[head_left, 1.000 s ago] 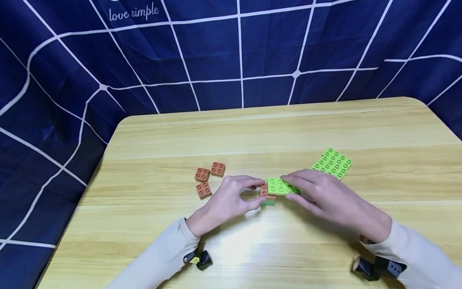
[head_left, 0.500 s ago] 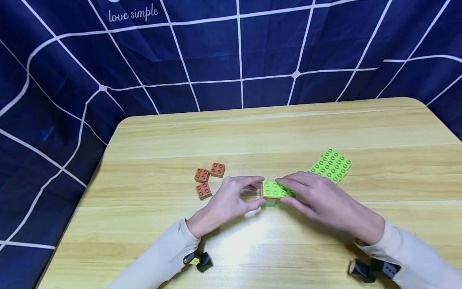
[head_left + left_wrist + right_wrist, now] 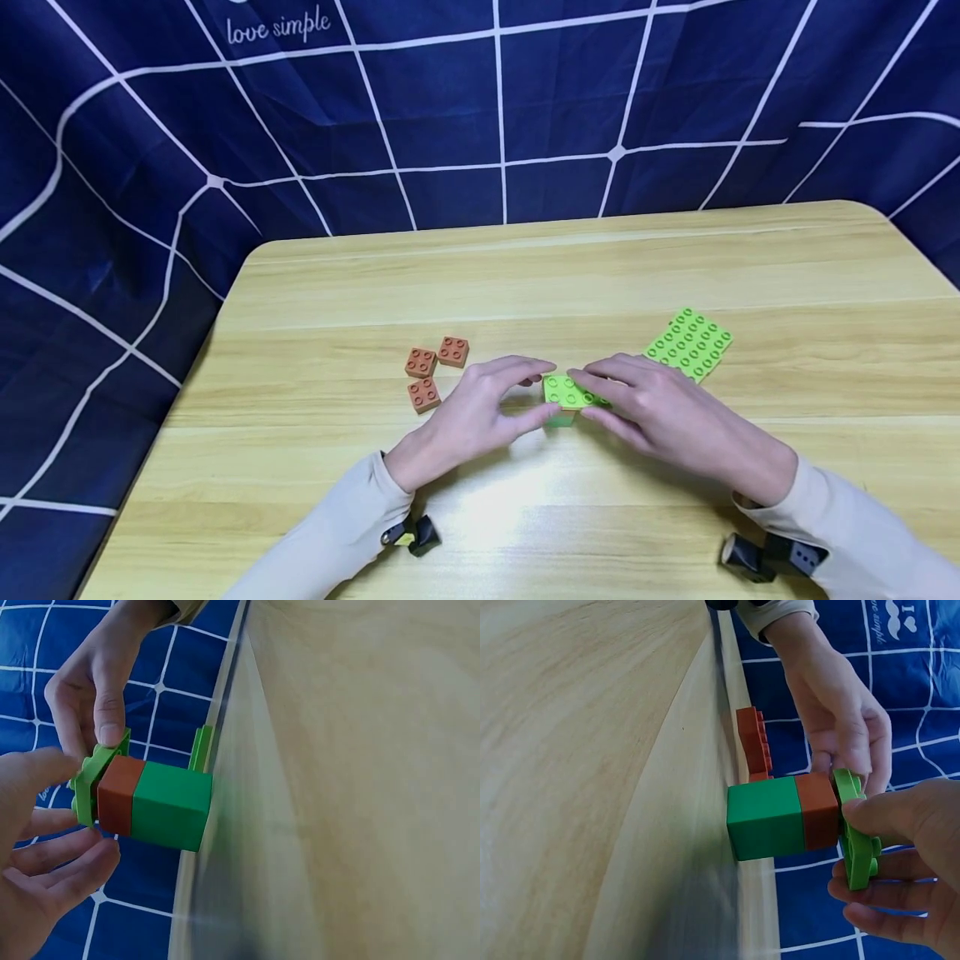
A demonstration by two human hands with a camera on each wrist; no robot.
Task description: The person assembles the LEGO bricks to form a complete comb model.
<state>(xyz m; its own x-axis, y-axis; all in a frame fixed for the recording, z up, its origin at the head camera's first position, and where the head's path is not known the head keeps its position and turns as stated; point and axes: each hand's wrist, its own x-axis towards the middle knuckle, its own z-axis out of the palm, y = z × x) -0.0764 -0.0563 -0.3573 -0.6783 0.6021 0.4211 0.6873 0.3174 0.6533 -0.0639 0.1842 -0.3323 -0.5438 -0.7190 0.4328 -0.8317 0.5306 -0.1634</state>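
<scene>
A light green studded plate (image 3: 558,390) lies across the top of an orange-red brick (image 3: 817,810), which sits on a green block (image 3: 171,804). In the left wrist view the plate looks slightly tilted against the brick. My right hand (image 3: 660,408) pinches the plate's right part between thumb and fingers, covering that end. At the other end, my left hand (image 3: 480,417) holds the plate's edges, with the thumb on the near side and fingers on the far side. From the head view, the orange-red brick is mostly hidden under the plate.
Three loose orange-red bricks (image 3: 423,395) lie left of the left hand. Beyond the right hand rests a larger light green studded plate (image 3: 693,342), partly covered by that hand. The wooden table (image 3: 450,283) ends at a blue grid-patterned cloth (image 3: 562,100).
The small light green plate has shifted left and now covers the orange-red brick. My right hand moved left with it. My left fingers went from the brick up to the plate's edges.
</scene>
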